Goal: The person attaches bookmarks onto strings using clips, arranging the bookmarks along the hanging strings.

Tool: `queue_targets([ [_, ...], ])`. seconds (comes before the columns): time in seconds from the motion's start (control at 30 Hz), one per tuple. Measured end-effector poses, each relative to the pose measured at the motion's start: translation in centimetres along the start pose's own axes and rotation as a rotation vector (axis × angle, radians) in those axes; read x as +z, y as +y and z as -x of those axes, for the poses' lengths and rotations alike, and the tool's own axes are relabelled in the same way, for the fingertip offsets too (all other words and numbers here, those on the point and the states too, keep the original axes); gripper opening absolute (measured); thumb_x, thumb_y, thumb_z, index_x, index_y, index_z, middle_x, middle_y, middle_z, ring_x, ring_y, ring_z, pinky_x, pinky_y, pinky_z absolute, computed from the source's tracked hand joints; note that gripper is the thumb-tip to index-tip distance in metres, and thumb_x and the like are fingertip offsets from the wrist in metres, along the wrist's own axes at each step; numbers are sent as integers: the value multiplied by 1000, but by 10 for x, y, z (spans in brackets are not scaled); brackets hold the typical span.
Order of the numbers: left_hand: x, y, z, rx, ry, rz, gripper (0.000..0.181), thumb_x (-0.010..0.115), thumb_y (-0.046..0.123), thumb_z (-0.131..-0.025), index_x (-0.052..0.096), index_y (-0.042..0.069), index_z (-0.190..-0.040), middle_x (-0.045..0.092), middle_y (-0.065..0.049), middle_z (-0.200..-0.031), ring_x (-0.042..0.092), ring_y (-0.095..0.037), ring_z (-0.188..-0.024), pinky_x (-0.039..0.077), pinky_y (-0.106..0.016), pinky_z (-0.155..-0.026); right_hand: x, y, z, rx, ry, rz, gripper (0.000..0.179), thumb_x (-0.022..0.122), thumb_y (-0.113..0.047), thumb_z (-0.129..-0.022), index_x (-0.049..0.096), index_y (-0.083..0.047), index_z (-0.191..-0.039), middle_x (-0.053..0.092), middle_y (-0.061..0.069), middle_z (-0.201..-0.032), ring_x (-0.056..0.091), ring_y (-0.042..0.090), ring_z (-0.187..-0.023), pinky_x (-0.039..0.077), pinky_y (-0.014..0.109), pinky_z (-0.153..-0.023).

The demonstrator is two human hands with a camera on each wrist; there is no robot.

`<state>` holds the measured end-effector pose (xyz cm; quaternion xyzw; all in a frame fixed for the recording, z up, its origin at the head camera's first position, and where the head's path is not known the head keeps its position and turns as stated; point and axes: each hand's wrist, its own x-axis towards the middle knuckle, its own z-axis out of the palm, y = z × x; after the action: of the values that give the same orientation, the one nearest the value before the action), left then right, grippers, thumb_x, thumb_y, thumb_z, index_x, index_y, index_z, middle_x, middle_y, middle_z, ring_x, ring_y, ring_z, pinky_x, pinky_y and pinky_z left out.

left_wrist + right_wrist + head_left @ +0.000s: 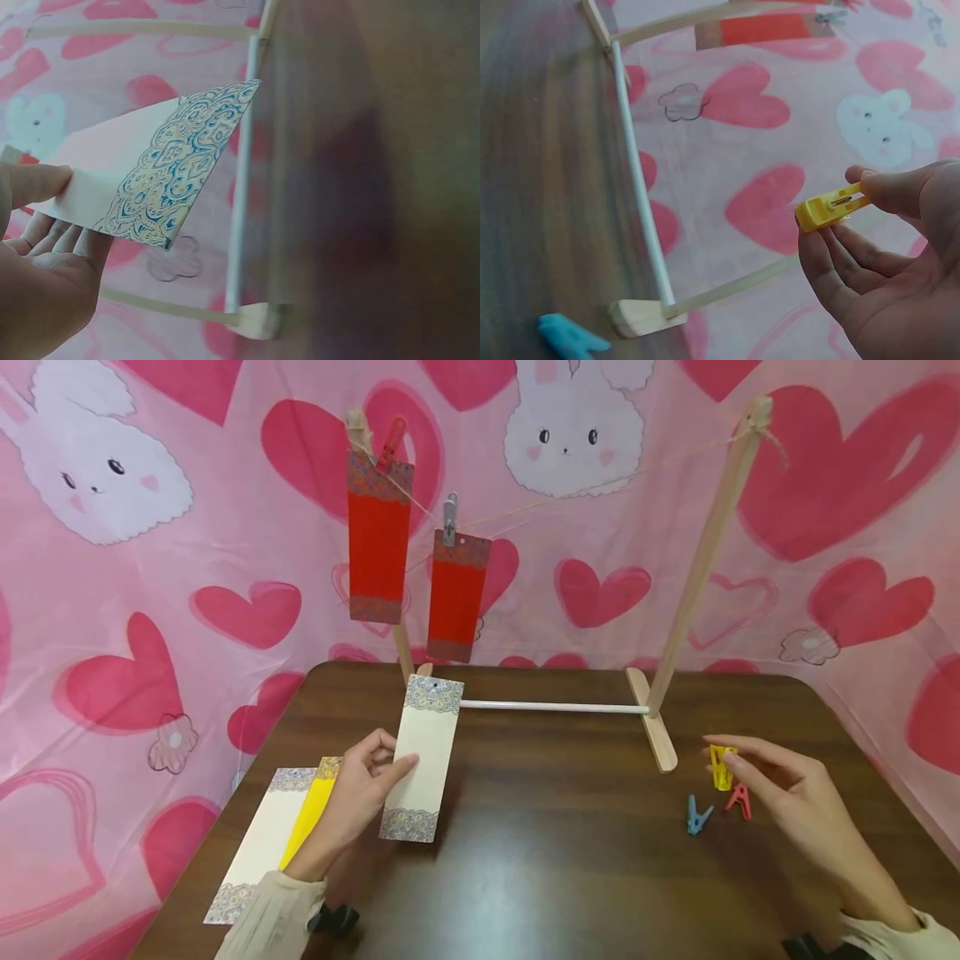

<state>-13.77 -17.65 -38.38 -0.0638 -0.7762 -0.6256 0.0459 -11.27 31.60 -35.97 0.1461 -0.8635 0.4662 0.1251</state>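
Note:
A white card with patterned ends (422,752) is pinched between the thumb and fingers of my left hand (358,789), raised above the table. In the left wrist view, blue-and-cream scrollwork covers the near end of this card (169,169). My right hand (798,789) holds a yellow clothespin (722,767) by thumb and fingertips; the right wrist view shows the same clothespin (829,208) up close. Below that hand lie a blue clothespin (697,816) and a red clothespin (740,800). Two red cards (379,543) (458,593) hang from a string, clipped by a red and a grey clothespin.
A wooden stand with slanted posts (705,560) carries the sagging string (600,485); a white rod (555,706) joins its feet. Another white card (262,835) and a yellow card (309,814) lie on the brown table (540,860) at left. Pink heart-patterned cloth (247,527) hangs behind.

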Motion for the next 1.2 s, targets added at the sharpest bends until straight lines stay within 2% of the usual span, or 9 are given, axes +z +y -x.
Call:
queue_targets([
  [0.2, -10, 19, -13, 93, 23, 18, 22, 70, 6, -92, 53, -7, -97, 70, -20, -86, 74, -19, -75, 60, -33, -66, -2, -14, -9, -47, 15, 33, 30, 64, 2, -94, 69, -6, -123, 73, 1, -115, 66, 7, -98, 49, 14, -73],
  [0.37, -13, 30, -21, 140, 8, 30, 21, 70, 5, -92, 53, -7, -99, 71, -21, -90, 75, -21, -75, 60, -35, -68, -6, -27, -18, -78, 21, 24, 29, 65, 5, -92, 69, -3, -120, 73, 2, -112, 66, 8, -98, 50, 13, -78],
  [0.5, -7, 37, -27, 145, -12, 27, 22, 71, 7, -92, 54, -5, -100, 71, -23, -93, 75, -22, -78, 60, -35, -71, -11, -40, -27, -119, 34, 3, 28, 64, 9, -91, 69, 2, -117, 73, 6, -110, 67, 10, -95, 50, 13, -81],
  [0.77, 10, 47, -39, 181, -61, 58, 20, 69, 4, -92, 53, -6, -99, 71, -25, -98, 75, -24, -82, 60, -37, -73, -16, -57, -42, -133, 44, -3, 23, 61, 6, -94, 69, 2, -116, 73, 8, -107, 66, 12, -95, 50, 14, -84],
  [0.9, 16, 54, -46, 196, -73, 54, 19, 70, 4, -92, 54, -4, -99, 72, -23, -100, 74, -23, -81, 60, -36, -72, -17, -67, -48, -154, 59, -31, 33, 62, 9, -93, 65, 3, -125, 72, 10, -109, 68, 12, -95, 51, 14, -82],
  [1.0, 19, 59, -52, 212, -83, 59, 19, 70, 4, -92, 54, -4, -98, 72, -22, -102, 74, -25, -82, 60, -37, -72, -16, -75, -53, -143, 76, -33, 45, 66, 8, -90, 61, -2, -133, 72, 7, -113, 69, 10, -95, 51, 14, -81],
  [1.1, 24, 64, -58, 225, -102, 71, 18, 69, 3, -92, 54, -4, -98, 72, -23, -100, 74, -28, -83, 60, -38, -72, -15, -82, -58, -123, 77, -17, 48, 71, 7, -87, 63, -6, -133, 73, 4, -114, 70, 9, -96, 52, 14, -82],
  [1.2, 28, 68, -63, 233, -120, 79, 18, 69, 4, -92, 54, -4, -99, 72, -22, -98, 74, -28, -83, 60, -38, -72, -13, -88, -62, -122, 61, -36, 48, 74, 8, -83, 65, -5, -129, 73, 8, -113, 71, 12, -96, 54, 17, -81],
])
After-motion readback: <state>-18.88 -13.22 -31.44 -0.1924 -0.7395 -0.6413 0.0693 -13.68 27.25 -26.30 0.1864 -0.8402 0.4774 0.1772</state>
